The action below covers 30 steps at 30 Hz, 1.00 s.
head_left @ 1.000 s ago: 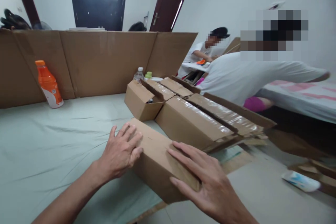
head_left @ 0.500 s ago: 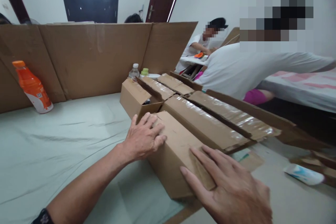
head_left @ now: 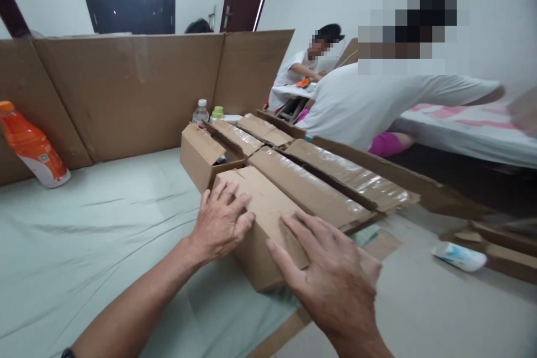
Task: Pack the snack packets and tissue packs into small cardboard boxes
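Observation:
A closed long brown cardboard box (head_left: 268, 201) lies at the near end of a group of boxes on the pale green cloth. My left hand (head_left: 222, 221) rests on its left edge, fingers spread over the top. Flat on the near end of the same box is my right hand (head_left: 327, 263), its fingers stretched out. Beyond my left hand stands a smaller cardboard box (head_left: 201, 148) with a flap partly raised and something dark inside. Next to the closed box, a clear-taped cardboard box (head_left: 306, 184) runs parallel to it.
An orange bottle (head_left: 36, 145) leans at the left before an upright cardboard panel (head_left: 146, 84). A clear bottle (head_left: 201, 113) stands behind the boxes. A white and blue tube (head_left: 459, 256) lies at right. Two people in white shirts sit beyond, one close (head_left: 361, 106).
The view has swung a little, so everything sits further left. My right hand has shifted along the closed box; both hands stay on it. The nearer person's arm has moved.

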Each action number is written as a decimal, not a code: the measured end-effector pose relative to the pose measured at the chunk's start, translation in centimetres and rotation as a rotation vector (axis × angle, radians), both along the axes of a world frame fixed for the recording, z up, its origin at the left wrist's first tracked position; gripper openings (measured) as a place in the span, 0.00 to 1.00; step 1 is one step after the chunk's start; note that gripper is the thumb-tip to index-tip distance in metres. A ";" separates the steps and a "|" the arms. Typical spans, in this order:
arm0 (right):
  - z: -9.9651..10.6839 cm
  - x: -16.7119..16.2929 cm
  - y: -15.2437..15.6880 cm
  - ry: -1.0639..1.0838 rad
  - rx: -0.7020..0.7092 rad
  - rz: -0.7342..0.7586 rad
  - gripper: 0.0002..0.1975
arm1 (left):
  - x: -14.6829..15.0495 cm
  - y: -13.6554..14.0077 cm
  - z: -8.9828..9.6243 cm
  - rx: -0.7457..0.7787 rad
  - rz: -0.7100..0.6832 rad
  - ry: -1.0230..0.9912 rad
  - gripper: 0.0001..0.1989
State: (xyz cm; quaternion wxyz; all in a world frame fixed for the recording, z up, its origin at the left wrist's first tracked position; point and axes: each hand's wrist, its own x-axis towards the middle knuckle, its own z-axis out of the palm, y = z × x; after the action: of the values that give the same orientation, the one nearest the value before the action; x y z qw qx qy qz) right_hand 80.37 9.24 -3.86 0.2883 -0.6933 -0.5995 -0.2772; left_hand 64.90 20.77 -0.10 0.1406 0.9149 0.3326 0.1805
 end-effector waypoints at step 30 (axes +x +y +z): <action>-3.1 -3.8 -3.9 -0.001 0.207 0.010 0.43 | -8.3 -2.6 -9.7 -0.067 -0.003 0.137 0.25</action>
State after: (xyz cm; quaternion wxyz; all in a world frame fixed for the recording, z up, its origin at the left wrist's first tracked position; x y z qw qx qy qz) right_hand 76.57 5.35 -6.95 0.3594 -0.6566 -0.5713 -0.3366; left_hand 56.61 18.13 -9.84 0.1484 0.9203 0.3461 0.1062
